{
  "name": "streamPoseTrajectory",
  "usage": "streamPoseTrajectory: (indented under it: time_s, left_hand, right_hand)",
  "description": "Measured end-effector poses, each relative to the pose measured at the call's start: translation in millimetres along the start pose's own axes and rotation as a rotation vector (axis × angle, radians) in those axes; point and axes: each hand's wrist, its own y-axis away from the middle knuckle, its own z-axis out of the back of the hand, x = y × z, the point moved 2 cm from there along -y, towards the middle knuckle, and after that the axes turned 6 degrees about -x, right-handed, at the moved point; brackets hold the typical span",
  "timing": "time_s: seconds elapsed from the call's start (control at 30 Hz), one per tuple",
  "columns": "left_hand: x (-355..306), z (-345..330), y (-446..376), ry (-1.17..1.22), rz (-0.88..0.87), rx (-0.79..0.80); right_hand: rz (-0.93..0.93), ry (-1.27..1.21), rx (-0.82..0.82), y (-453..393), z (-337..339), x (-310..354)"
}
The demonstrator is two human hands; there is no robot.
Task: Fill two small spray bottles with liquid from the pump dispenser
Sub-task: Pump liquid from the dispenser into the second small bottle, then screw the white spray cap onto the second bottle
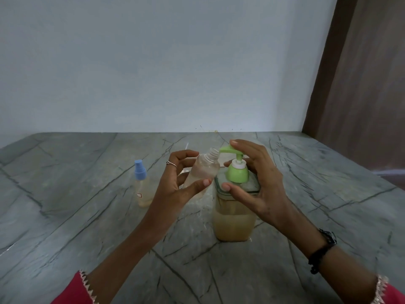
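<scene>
Nearest the camera, two red sleeves (72, 290) with pale zigzag trim come in from the bottom corners, and a black beaded wristband (322, 251) circles the right wrist. Both forearms reach forward over the grey veined stone worktop (65, 227).

The pump dispenser (235, 216) stands upright on the worktop just ahead of the arms, a clear squarish jar holding cloudy yellowish liquid up to about half its height, with a green pump head (237, 172) on top. The right hand (260, 185) wraps the upper part of the dispenser: its grip is loosely curled, thumb against the jar's shoulder below the green collar, one finger lying on top of the pump's spout, the others curved behind the pump.

Just left of it, the left hand (175, 185) holds an uncapped clear spray bottle (202, 172), a ring showing on one finger. This grip is a partly open pinch, thumb on the near side and fingers behind. The bottle is tilted, its threaded open neck leaning right so that it sits right beside the tip of the green spout. Liquid inside it is hard to judge.

Further left, well apart from the hands, a second spray bottle (142, 185) stands upright on the worktop with a blue spray cap on, holding pale yellowish liquid.

Beyond the worktop rises a pale blue wall (153, 62), with a brown door (361, 84) at the right.
</scene>
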Motion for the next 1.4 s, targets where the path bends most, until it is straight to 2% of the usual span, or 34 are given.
streamPoseTrajectory:
  time_s: [0.1,0.23,0.4,0.5,0.7,0.87,0.93,1.03,1.2,1.3,1.4]
  left_hand:
    - [-3,-2,2,0.016,0.007,0.008]
    - [-3,-3,2,0.015,0.021,0.009]
    - [-5,-2,0,0.009,0.056,0.006]
    - [-4,4,0,-0.040,0.093,-0.014]
    - [5,23,12,-0.205,0.152,-0.147]
    - [18,36,19,-0.300,0.210,-0.151]
    - [21,40,22,-0.338,0.218,-0.131]
    - [25,44,24,-0.380,0.222,-0.111]
    - [29,48,24,-0.396,0.217,-0.111]
    - [30,49,25,-0.414,0.177,-0.102]
    - [30,48,25,-0.409,0.183,-0.105]
  right_hand:
    - [-0.027,0.033,-0.001,1,2,3]
    - [0.002,0.212,-0.021,2,6,11]
    - [0.180,0.429,-0.074,-2,1,36]
    - [0.252,0.444,-0.106,-3,-8,57]
    - [0.008,0.473,-0.097,-2,-37,78]
    - [0.104,0.637,0.038,-1,-57,90]
    - [-0.008,0.617,0.101,-1,-65,91]
    - [-0.272,0.538,0.177,1,-80,76]
    - [-0.674,0.088,-0.098,5,-114,48]
    - [-0.843,-0.020,-0.239,1,-129,29]
    - [-1.105,-0.107,-0.349,-7,-135,6]
